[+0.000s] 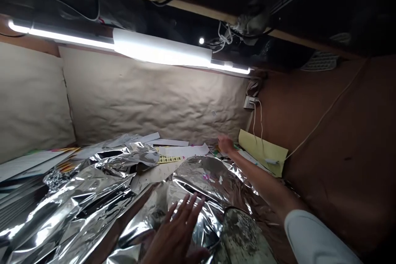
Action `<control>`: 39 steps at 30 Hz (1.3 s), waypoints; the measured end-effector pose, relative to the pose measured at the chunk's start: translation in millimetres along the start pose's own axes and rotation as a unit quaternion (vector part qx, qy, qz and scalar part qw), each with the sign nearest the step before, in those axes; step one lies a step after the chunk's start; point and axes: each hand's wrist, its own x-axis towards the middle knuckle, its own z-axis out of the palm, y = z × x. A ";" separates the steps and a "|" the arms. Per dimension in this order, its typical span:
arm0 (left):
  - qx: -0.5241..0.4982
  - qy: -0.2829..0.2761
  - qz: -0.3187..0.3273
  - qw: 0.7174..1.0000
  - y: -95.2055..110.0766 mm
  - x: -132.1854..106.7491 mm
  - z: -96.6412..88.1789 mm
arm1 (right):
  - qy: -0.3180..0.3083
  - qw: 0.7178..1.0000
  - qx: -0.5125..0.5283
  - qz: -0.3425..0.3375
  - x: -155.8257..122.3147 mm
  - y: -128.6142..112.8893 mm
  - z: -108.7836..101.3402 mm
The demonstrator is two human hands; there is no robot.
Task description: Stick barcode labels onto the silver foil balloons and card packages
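Observation:
Shiny silver foil sheet [198, 189] lies crumpled over the work surface, with small pink and white scraps on it. My left hand [176, 231] is low in the middle, its fingers stretched out over the foil; whether the palm presses on it I cannot tell. Far forward, my right hand [225, 144] reaches to the back of the surface by the wall, among small coloured bits and papers. Its fingers look bent, but they are small and blurred, and what they touch is hidden. A worn, stained greenish-grey piece [244, 231] lies right of my left hand.
Stacked sheets [27, 165] lie at the left. White paper strips [173, 143] and a yellow patterned sheet [169, 159] are at the back. A yellow-green sheet [262, 150] leans at the right below a socket [250, 102] with cords. A lit tube lamp [161, 51] hangs low overhead.

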 end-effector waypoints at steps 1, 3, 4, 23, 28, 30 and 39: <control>-0.008 0.021 -0.035 0.999 -2.2 1.0 -8.7 | 0.027 0.999 0.006 -0.019 1.3 -6.2 -13.7; -0.032 0.084 -0.110 0.990 -8.1 4.1 -21.6 | 0.065 0.995 0.021 -0.075 -1.6 -23.7 -41.2; -0.051 0.122 -0.151 0.980 -11.6 6.4 -26.1 | 0.072 0.991 0.028 -0.108 -7.1 -35.7 -53.8; -0.633 0.252 -0.434 0.589 -67.1 0.7 -11.2 | -0.091 0.699 0.704 0.084 -98.8 -102.3 -4.3; -0.531 0.262 -0.427 0.684 -73.1 -2.7 -7.7 | -0.181 0.701 0.687 0.058 -105.4 -107.2 -8.1; -0.529 0.241 -0.415 0.700 -73.3 -2.8 -9.1 | -0.216 0.692 0.688 0.031 -108.7 -108.9 -11.5; -0.076 0.283 -0.261 0.920 -51.8 0.3 -17.1 | -0.193 0.637 0.739 0.107 -115.9 -117.9 -6.6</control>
